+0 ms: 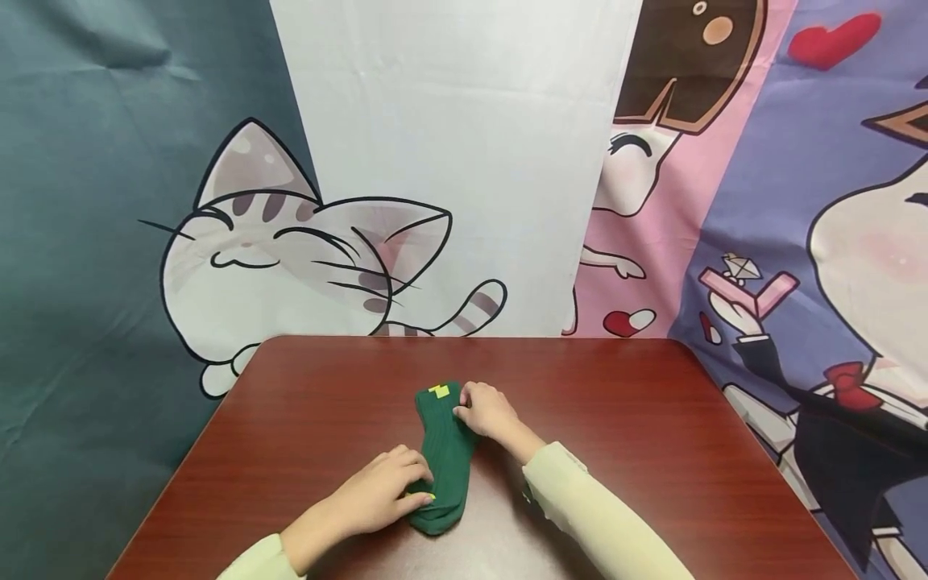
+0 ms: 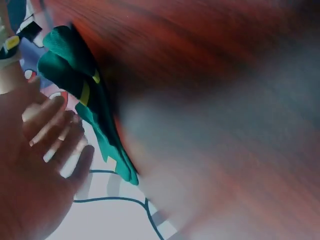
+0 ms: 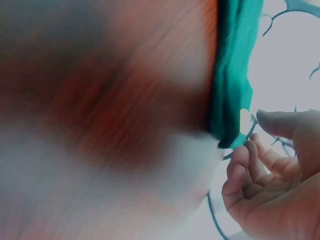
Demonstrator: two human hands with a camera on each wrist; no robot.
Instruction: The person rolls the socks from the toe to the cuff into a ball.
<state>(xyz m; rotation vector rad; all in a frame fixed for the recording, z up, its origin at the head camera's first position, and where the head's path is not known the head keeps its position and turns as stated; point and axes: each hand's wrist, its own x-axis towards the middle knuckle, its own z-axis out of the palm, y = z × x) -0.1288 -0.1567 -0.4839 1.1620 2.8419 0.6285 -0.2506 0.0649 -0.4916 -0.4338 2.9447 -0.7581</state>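
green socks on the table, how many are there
2, stacked: the upper sock lies on the lower sock, which rests on the table; both toes show in the left wrist view. Any more between or underneath would be hidden.

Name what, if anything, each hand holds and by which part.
The left hand holds nothing; whether the right hand pinches the green socks by their far end cannot be told.

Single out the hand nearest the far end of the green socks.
The right hand: it is at the far end of the green socks, beside the yellow patch, while the left hand is by their nearer end.
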